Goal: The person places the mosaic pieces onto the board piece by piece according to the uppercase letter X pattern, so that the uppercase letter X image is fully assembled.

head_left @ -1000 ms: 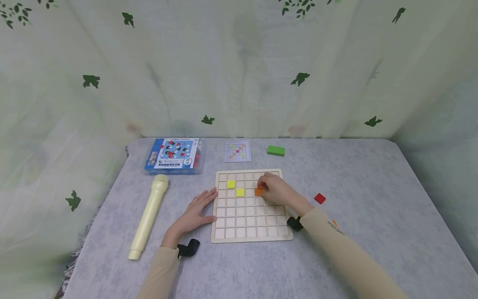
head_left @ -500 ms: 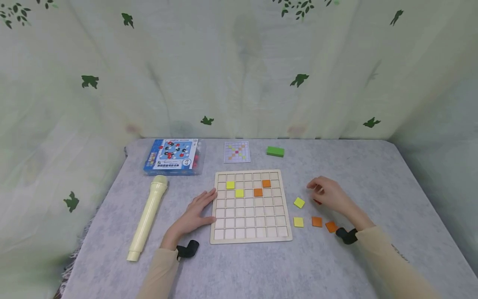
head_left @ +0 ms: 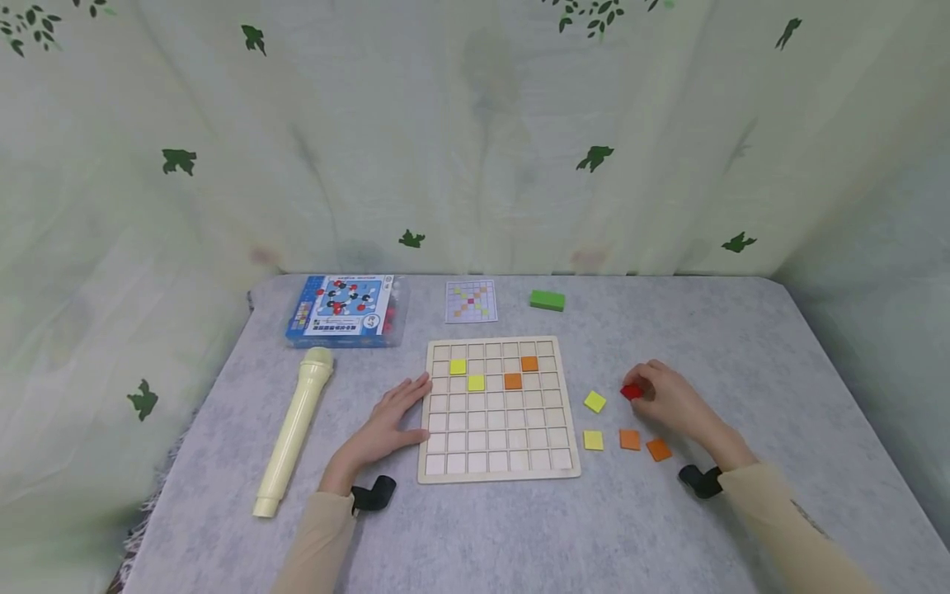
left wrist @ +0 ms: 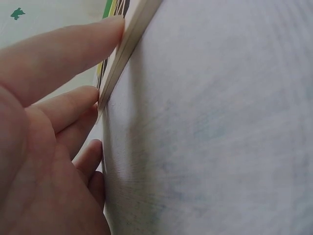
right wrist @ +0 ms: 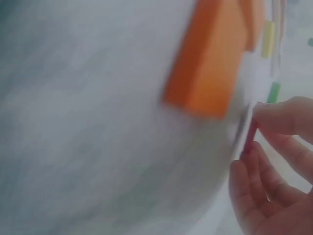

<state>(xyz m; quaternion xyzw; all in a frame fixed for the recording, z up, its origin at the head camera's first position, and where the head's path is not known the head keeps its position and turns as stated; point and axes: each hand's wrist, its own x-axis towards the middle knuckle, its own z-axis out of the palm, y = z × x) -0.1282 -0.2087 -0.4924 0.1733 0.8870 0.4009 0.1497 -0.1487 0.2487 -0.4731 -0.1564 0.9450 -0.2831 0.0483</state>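
Observation:
My left hand (head_left: 382, 425) rests with straight fingers against the left edge of a wooden grid board (head_left: 499, 477); the left wrist view shows its fingertips at the board's side (left wrist: 120, 66). Two yellow tiles (head_left: 458, 366) and two orange tiles (head_left: 529, 364) sit in squares near the board's far side. Right of the board, my right hand (head_left: 671, 403) pinches a red square tile (head_left: 631, 392) between thumb and fingers. In the right wrist view the red tile (right wrist: 251, 136) appears edge-on between the fingertips.
Loose yellow tiles (head_left: 593, 440) and orange tiles (head_left: 657, 450) lie between the board and my right wrist. Behind the board are a pattern card (head_left: 471, 302), a green block (head_left: 547, 300) and a molecule-kit box (head_left: 345, 309). A cream toy microphone (head_left: 293, 437) lies at left.
My right hand has moved from the board to the right and now pinches the red tile. A second orange tile shows on the board where the hand was. My left hand stays put.

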